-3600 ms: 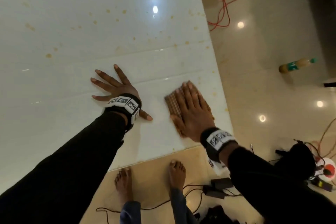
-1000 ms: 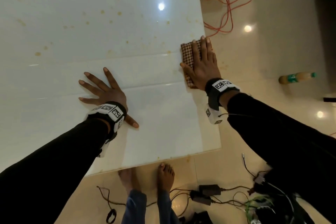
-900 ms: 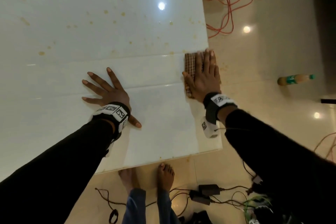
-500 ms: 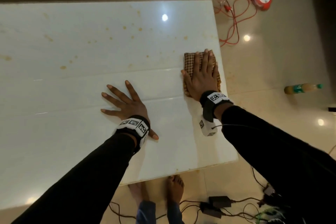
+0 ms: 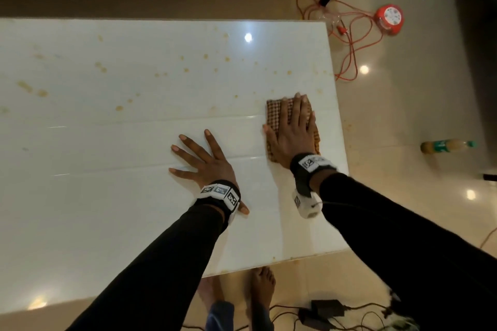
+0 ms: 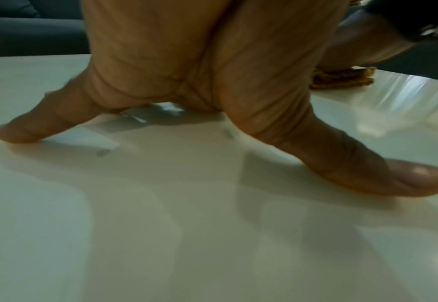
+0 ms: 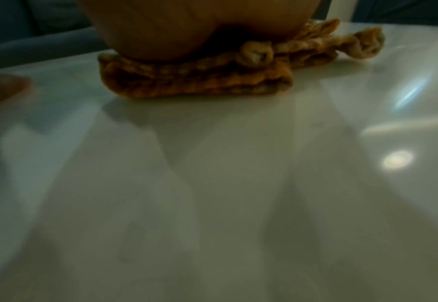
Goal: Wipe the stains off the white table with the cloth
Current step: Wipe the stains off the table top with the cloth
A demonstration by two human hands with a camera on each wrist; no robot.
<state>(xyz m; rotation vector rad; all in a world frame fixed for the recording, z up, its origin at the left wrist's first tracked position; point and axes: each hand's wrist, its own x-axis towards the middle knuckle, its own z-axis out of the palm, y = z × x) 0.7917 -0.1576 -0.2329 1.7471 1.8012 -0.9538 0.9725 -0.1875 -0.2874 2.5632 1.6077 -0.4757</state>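
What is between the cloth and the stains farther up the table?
Nothing visible. The right hand presses the cloth flat near the table's right edge; the stains lie beyond on bare surface. The left hand rests flat beside it, off that path.

Long black sleeves (image 5: pixel 166 258) cover both arms down to the wrists; just behind the fingers (image 5: pixel 188 142) of the left hand (image 5: pixel 207 161) sits a black wristband (image 5: pixel 220 193) faced with white blocks printed in black square codes; the right hand (image 5: pixel 291 134) wears a matching band (image 5: pixel 312 164), with a small white camera box (image 5: pixel 306 203) hanging below it; bare feet (image 5: pixel 262 287) show beneath blue trouser cuffs (image 5: pixel 222 316).
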